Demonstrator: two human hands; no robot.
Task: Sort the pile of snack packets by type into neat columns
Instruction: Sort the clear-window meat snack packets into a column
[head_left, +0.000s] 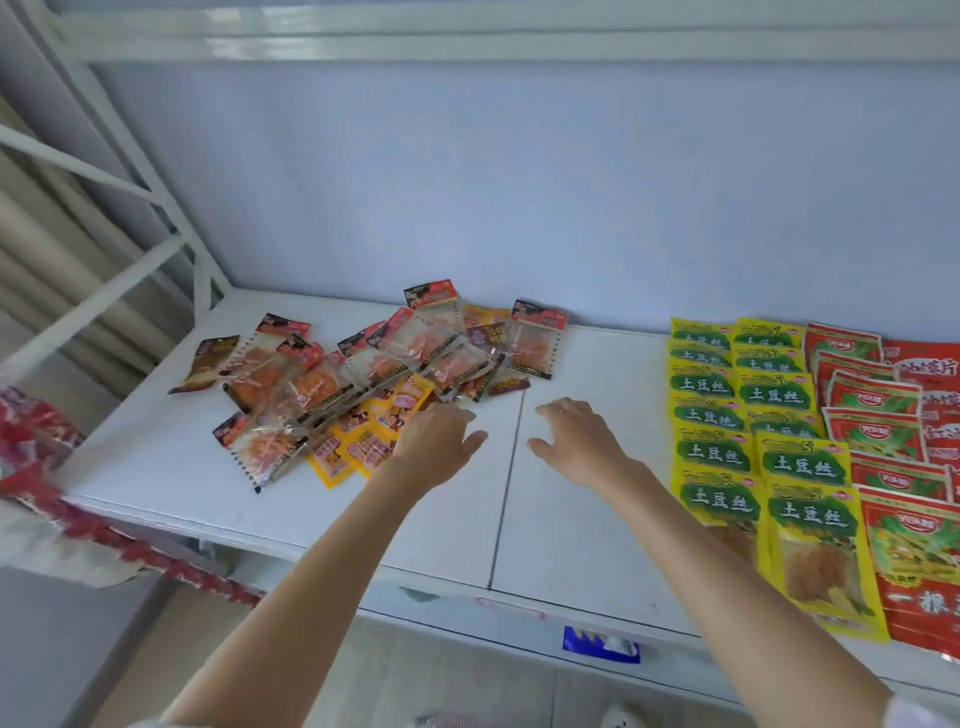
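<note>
Surface: a white table top (571, 519) with a dark seam running front to back down its middle, set against a pale blue wall (467, 182).
Unsorted pile: a loose heap of small snack packets (363, 374) on the left half of the table, overlapping at all angles; most are clear plastic with red-and-black headers and orange contents, with a few yellow-orange ones at the near edge of the heap.
Sorted yellow columns: two neat columns of yellow packets with green labels (753, 441) on the right half, overlapping like shingles from the back edge toward the front.
Sorted red columns: red packets with green pictures (883, 431) in overlapping columns just right of the yellow ones, touching them along the side; a further red column runs to the picture's right border.
Left hand: the left hand (436, 441) reaches to the near right edge of the heap, its fingertips at the yellow-orange packets; whether they grasp a packet cannot be told, since the back of the hand hides them.
Right hand: the right hand (576, 436) hovers over bare table between the heap and the yellow columns, fingers loosely spread, holding nothing.
Left side: a white metal frame (130, 260) with a blurred red-and-white object (31, 447) beside the table's left end.
</note>
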